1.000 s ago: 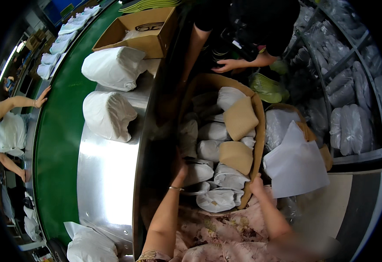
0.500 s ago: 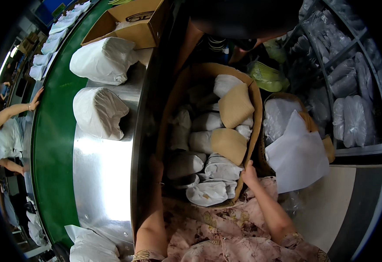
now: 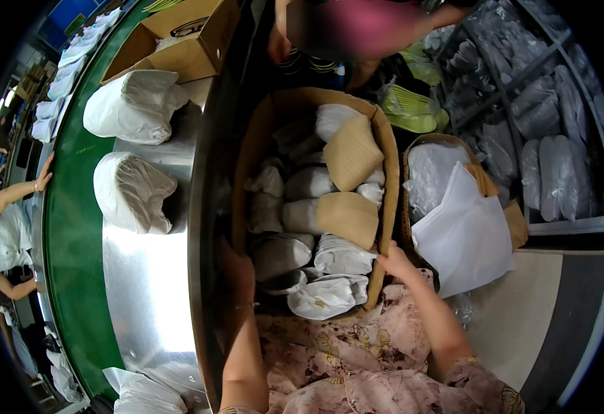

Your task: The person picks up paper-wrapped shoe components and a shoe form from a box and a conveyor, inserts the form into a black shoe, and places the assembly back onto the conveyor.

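A cardboard box stands in front of me, filled with several white paper-wrapped bundles. Two tan corrugated cardboard pieces lie on top of the bundles. My right hand is closed on the box's right rim near its front corner. On the opposite side, my left hand is down against the box's left side, in deep shadow; its fingers cannot be made out.
Left of the box runs a steel ledge bearing white wrapped bundles, beside a green conveyor belt. An open carton stands at its far end. Right are a smaller box and a rack of bagged insoles. Co-workers stand ahead and left.
The ledge, boxes and rack have shifted left in my view. My hands stay at the cardboard box's sides. Ahead, the co-worker has moved, and pink clothing and a hand now show.
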A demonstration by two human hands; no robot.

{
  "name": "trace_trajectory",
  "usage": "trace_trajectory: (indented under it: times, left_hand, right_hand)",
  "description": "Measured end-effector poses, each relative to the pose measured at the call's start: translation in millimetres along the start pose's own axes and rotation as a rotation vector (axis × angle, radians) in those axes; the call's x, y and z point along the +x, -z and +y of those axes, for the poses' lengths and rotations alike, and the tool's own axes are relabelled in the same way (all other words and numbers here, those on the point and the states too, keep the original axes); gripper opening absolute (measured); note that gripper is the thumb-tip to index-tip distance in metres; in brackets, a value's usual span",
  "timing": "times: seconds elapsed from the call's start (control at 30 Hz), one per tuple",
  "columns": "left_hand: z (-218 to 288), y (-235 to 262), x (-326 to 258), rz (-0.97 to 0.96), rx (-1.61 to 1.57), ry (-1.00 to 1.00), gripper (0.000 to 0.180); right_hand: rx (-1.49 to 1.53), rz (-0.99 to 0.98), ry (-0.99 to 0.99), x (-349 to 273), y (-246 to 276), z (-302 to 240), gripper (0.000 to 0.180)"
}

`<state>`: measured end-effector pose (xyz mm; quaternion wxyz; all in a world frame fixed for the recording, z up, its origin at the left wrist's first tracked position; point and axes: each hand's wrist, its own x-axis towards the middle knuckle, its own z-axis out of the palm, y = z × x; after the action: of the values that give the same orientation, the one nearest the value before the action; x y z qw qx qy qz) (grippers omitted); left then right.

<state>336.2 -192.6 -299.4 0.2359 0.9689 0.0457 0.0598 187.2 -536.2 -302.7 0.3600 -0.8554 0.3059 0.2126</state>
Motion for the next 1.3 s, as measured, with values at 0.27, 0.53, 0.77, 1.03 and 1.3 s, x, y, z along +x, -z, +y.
trace_trajectory:
  times: [0.27, 0.53, 0.77, 1.03, 1.3]
  left_hand:
    - [53, 4, -44, -0.066, -0.251, -0.216, 0.035]
    - [61, -9, -66, -0.365, -0.295, -0.314, 0.054]
    - [52, -22, -84, -0.576, -0.369, -0.262, 0.066]
    - [66, -5, -89, -0.535, -0.075, -0.412, 0.066]
    - [49, -15, -87, -0.505, -0.215, -0.312, 0.069]
  right_hand:
    - [-0.186, 0.433, 0.423, -14, 57, -73, 0.021]
    - [-0.537, 0.357, 0.91, 39, 0, -137, 0.041]
    - [-0.635, 0.202, 0.836, 60, -13, -115, 0.052]
    - [-0.646, 0.212, 0.829, 56, -9, -110, 0.051]
    - [-0.624, 0.292, 0.768, 57, -16, -107, 0.05]
